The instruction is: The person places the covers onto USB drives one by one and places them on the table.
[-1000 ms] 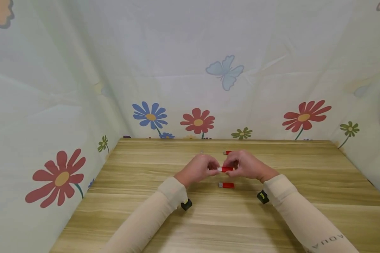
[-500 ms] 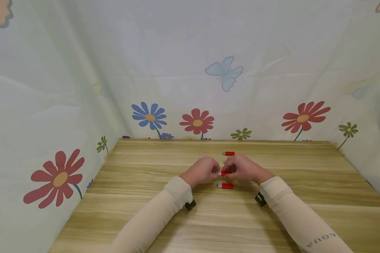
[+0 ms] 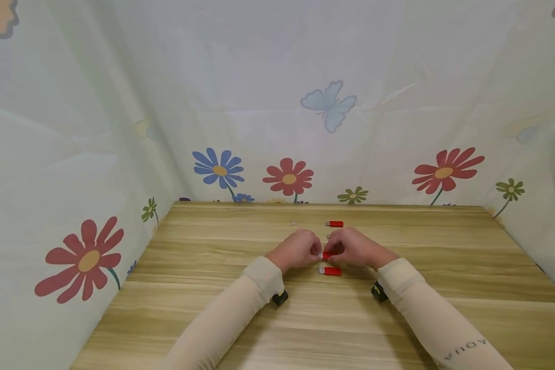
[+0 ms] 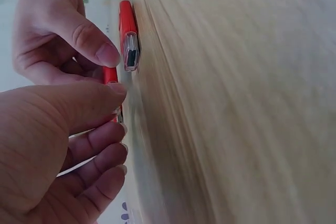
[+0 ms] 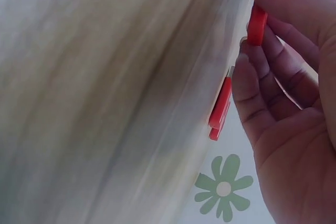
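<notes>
Just above the table, my right hand [image 3: 357,247] pinches a red USB flash drive [image 5: 257,23] by its body between thumb and fingers. My left hand [image 3: 299,250] pinches the drive's other end, where a clear cap [image 4: 118,114] partly shows between thumb and index finger. How far the cap covers the connector is hidden by the fingertips. Closer to me lies another red drive [image 3: 330,271] with a clear cap over its connector [image 4: 131,53]. Beyond the hands lies a red drive [image 3: 335,224]. Only the silver tip [image 3: 329,236] of a further drive shows behind my right hand.
A small clear piece, apparently a loose cap [image 3: 294,223], lies on the wooden table [image 3: 222,231] beyond my left hand. Dark wrist cameras [image 3: 280,297] hang under both sleeves. A flowered curtain [image 3: 259,128] stands behind the table and along its sides.
Both hands have come slightly towards me and lower with the pinched flash drive, mostly in the first half second. The far drive has come into fuller view. The drives on the table stay put.
</notes>
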The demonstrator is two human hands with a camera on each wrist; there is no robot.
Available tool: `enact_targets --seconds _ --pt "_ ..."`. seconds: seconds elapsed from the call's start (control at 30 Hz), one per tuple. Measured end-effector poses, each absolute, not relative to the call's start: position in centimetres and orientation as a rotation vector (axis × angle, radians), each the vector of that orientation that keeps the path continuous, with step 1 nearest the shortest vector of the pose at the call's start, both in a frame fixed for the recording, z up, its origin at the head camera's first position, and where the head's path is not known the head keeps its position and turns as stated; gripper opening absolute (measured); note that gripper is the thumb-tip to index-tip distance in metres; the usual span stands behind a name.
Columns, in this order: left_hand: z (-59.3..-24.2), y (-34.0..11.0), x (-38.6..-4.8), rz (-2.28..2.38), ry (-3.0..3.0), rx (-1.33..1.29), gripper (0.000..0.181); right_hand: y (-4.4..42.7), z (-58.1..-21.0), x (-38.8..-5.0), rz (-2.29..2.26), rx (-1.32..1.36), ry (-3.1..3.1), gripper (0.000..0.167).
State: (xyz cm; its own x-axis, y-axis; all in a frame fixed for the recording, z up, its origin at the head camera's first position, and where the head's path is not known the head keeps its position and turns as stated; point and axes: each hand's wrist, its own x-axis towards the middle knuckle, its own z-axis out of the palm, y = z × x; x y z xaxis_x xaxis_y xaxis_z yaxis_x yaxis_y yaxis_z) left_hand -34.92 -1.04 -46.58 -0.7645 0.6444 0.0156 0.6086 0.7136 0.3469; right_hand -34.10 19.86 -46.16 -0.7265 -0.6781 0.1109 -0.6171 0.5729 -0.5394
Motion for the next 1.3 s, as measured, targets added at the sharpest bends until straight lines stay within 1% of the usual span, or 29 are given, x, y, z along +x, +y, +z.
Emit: enact_targets --seconds 0.2,0.7,1.03,1.3 --pt "-46.87 -0.87 -34.93 0.509 2.774 0.971 0.006 19.62 -46.32 -34.22 -0.825 -1.098 2.684 0.01" --pt "-46.86 -0.73 -35.17 0.512 2.752 0.964 0.007 19.55 -46.39 -34.24 -0.845 -1.0 2.672 0.01" --pt "-47.06 -0.57 -35.25 0.515 2.76 0.983 0.007 19.75 -46.52 -34.36 -0.837 -1.036 2.688 0.012" --pt "-46.91 -0.51 -35.15 0.552 2.741 0.943 0.007 20.0 -46.5 -34.36 -0.825 -1.028 2.687 0.013"
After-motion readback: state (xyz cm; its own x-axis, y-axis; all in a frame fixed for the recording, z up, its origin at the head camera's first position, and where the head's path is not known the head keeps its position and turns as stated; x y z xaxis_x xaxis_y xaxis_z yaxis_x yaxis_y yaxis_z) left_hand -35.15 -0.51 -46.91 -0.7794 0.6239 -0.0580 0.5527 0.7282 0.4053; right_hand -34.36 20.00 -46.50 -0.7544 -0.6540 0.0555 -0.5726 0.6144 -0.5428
